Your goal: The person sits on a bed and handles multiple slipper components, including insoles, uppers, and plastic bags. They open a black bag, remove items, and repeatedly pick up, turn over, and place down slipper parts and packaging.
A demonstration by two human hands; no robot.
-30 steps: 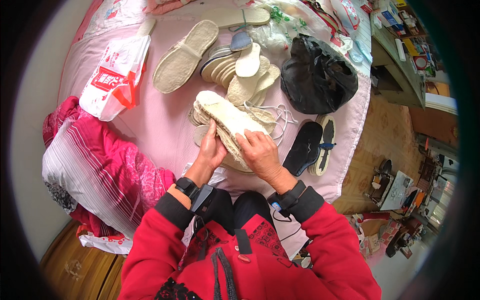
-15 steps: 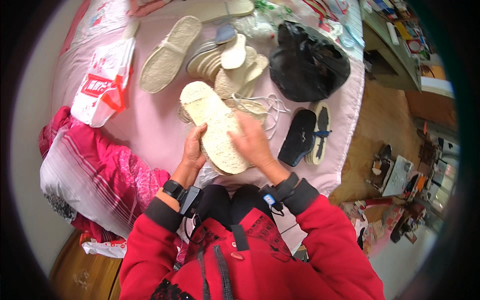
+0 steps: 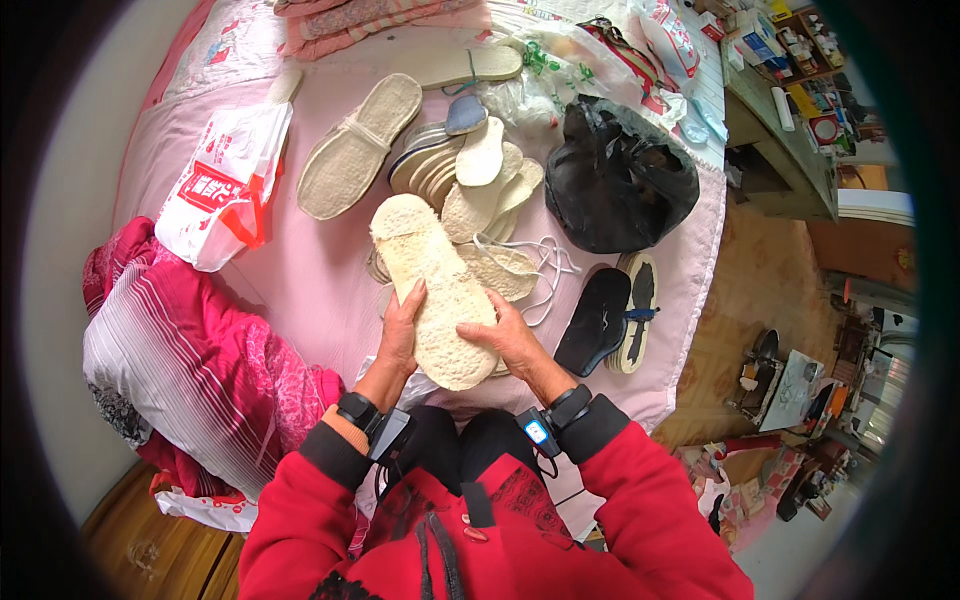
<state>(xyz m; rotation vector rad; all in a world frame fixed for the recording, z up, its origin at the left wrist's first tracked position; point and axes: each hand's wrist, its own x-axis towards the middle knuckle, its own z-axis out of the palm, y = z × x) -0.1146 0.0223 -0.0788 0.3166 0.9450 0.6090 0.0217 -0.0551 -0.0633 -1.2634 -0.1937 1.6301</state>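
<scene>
A cream shoe sole [image 3: 432, 295] with a rough, nubbly surface is held between my two hands, over the bed's near side. My left hand [image 3: 400, 328] grips its left edge, thumb on top. On the opposite edge my right hand [image 3: 508, 335] clasps it, its thumb lying across the top face; the fingers beneath are hidden. Just beyond lie a sole with white cord [image 3: 500, 270] and a fanned pile of soles [image 3: 478, 205], topped by a small white sole [image 3: 480, 152]. A tied pair of larger soles [image 3: 358, 150] rests farther left.
A black plastic bag [image 3: 620, 180] stands at the right, above a dark sole [image 3: 594, 322] and a tied pale pair [image 3: 634, 315]. To the left are a white-and-red bag [image 3: 220, 180] and pink bedding [image 3: 200, 350]. A cluttered desk [image 3: 780, 150] stands beyond the bed.
My right hand has shifted from lying over the sole's face to gripping its right edge. The view has tilted, so the bed's things appear lower.
</scene>
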